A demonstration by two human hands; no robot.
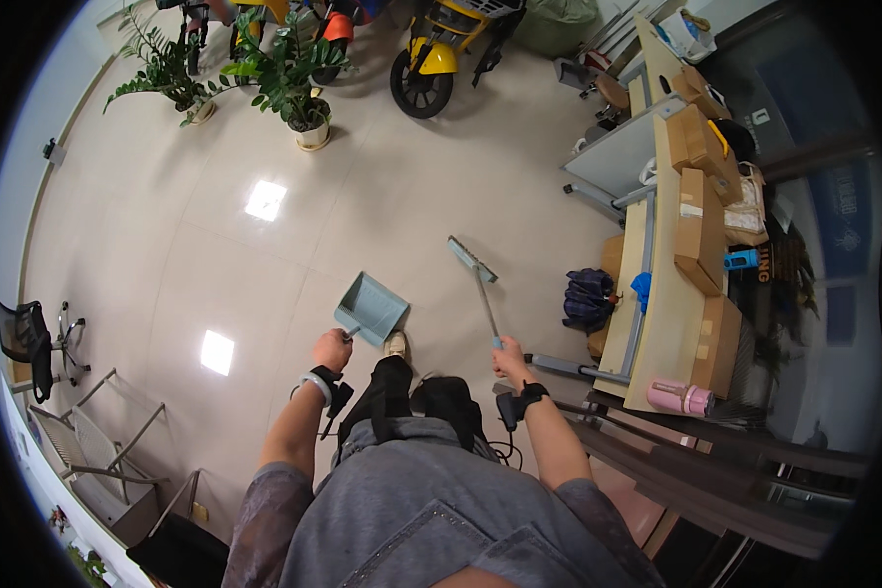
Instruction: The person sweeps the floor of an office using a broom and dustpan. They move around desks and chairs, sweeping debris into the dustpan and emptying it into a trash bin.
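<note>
My left hand (333, 350) is closed around the handle of a grey-green dustpan (373, 305), whose pan hangs over or rests on the tiled floor just ahead of my shoe (395, 345). To the right, my right hand (511, 359) grips the handle of a broom (485, 301). The broom's wide head (472, 259) lies farther forward, right of the dustpan and apart from it. Whether the bristles touch the floor cannot be told. Both wrists wear black straps with small devices.
Potted plants (312, 136) and parked scooters with a yellow one (432, 62) stand ahead. Along the right runs a table (636, 338) with cardboard boxes (698, 228); a folded dark umbrella (588, 298) is beside its legs. Chairs (95, 441) stand at the left.
</note>
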